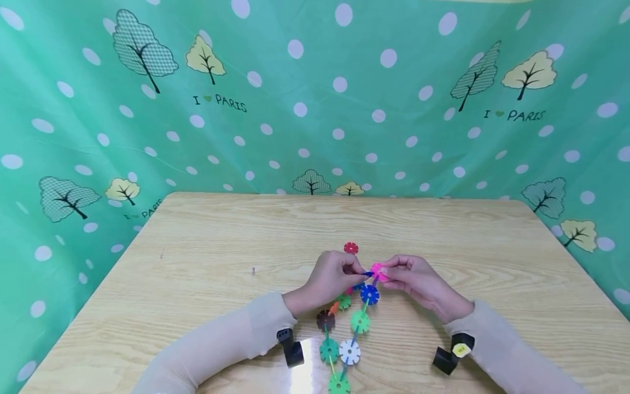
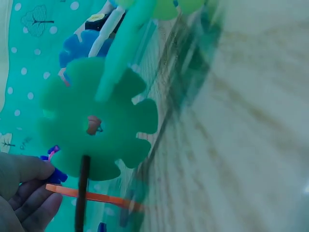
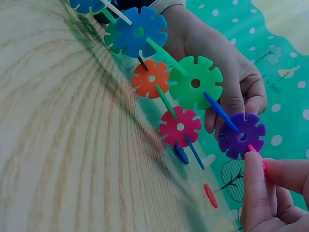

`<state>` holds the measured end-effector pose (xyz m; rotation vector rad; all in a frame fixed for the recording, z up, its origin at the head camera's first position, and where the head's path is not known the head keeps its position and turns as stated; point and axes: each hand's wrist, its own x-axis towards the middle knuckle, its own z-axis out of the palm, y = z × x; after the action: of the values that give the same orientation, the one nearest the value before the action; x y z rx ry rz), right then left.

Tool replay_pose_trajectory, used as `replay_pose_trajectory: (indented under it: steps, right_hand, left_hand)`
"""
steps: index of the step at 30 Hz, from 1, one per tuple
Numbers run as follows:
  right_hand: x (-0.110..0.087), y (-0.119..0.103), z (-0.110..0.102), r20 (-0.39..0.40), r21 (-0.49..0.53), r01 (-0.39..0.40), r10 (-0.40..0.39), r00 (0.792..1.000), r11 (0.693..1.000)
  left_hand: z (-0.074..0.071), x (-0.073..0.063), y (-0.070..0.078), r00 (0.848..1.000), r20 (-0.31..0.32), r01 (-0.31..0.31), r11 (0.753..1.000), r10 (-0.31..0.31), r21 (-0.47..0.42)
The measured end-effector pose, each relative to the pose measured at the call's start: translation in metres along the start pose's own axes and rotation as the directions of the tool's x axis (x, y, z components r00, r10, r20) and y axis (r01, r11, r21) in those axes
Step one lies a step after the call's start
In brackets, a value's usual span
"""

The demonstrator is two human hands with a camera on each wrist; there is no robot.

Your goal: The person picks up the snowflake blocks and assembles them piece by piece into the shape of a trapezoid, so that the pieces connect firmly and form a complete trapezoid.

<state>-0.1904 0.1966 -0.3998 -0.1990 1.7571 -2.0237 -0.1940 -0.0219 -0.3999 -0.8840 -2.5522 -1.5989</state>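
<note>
Near the middle of the table, my left hand [image 1: 334,276] pinches a dark blue notched disc [image 1: 367,273], seen edge-on. Its rim meets a pink notched disc [image 1: 379,272], which my right hand [image 1: 415,282] grips between thumb and fingers. In the right wrist view the pink disc [image 3: 257,155] sits edge-on against a purple-looking disc [image 3: 243,136]. From there a chain of slotted plastic discs runs toward the person, through a light green disc [image 1: 360,322] and a white disc [image 1: 350,352]. It bends back by a dark brown disc [image 1: 325,320] below the left hand.
A loose red disc [image 1: 351,248] lies on the wooden table [image 1: 236,230] beyond the hands. Close to the left wrist camera hangs a teal disc [image 2: 116,130], with an orange disc [image 2: 91,194] edge-on below. A green dotted cloth [image 1: 320,82] hangs behind the table.
</note>
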Motion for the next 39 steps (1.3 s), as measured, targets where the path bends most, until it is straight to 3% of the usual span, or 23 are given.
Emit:
replay_pose_trajectory:
  steps: [8, 13, 19, 23, 27, 31, 36, 39]
  right_hand:
    - [0.001, -0.002, 0.004, 0.005, -0.032, -0.003, 0.003, 1.000, 0.999]
    - [0.002, -0.003, 0.005, -0.009, -0.037, 0.002, -0.002, 1.000, 0.999]
    - [0.006, 0.000, 0.004, -0.026, -0.022, -0.011, 0.011, 1.000, 1.000]
    - [0.004, 0.004, -0.004, -0.019, -0.010, -0.040, 0.040, 0.999, 0.999]
    - [0.002, 0.006, -0.011, 0.036, -0.017, -0.065, 0.065, 0.997, 0.998]
    - [0.001, 0.007, -0.017, 0.068, -0.039, -0.070, 0.073, 0.995, 0.997]
    - [0.000, 0.005, -0.022, 0.093, -0.075, -0.054, 0.061, 0.994, 0.996]
    - [0.000, 0.002, -0.024, 0.107, -0.110, -0.045, 0.057, 0.993, 0.993]
  left_hand:
    - [-0.001, 0.000, 0.004, 1.000, -0.001, -0.007, 0.999, 0.007, 0.038]
    - [-0.004, 0.004, 0.000, 1.000, 0.026, 0.009, 1.000, -0.010, 0.022]
    - [-0.019, 0.007, -0.009, 0.993, 0.111, 0.044, 0.999, -0.046, 0.021]
    - [-0.031, 0.007, -0.018, 0.988, 0.124, 0.082, 0.995, -0.088, 0.054]
    - [-0.040, 0.007, -0.025, 0.969, 0.175, 0.161, 0.982, -0.177, 0.102]
    - [-0.042, 0.007, -0.029, 0.943, 0.249, 0.187, 0.972, -0.218, 0.142]
    - [-0.040, 0.009, -0.032, 0.930, 0.279, 0.196, 0.965, -0.240, 0.176]
    - [-0.039, 0.009, -0.032, 0.931, 0.278, 0.187, 0.963, -0.237, 0.195]
